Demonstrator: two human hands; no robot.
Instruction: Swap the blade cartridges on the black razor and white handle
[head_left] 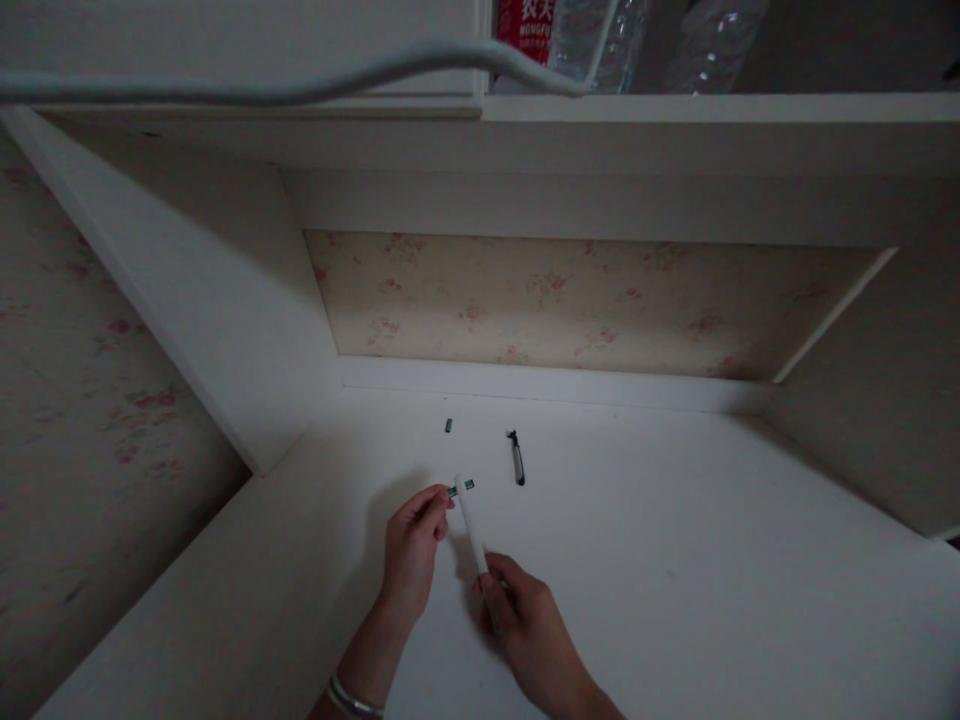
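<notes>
Left hand (412,545): thumb and fingers pinched together on a small green-marked piece (451,491), just beside the rod's far end.
Right hand (525,610): fingers closed around the near part of a slim white rod (471,525), which tilts up and away above the desk (675,520).
In the way: the rod hides what lies between that piece and a green-marked bit (469,484) on its right; I cannot tell whether they are one.
Desk, farther back: a small dark strip (448,425) lies beyond the left hand; a slim black object (518,460) lies to its right, apart from both hands.
Overhead shelf (720,107): holds a red package (517,35) with white lettering beside clear bottles (600,50); their contents cannot be made out.
Across the top: a pale tube (300,88) runs in front of the shelf.
Left wrist: a bracelet (349,700).
</notes>
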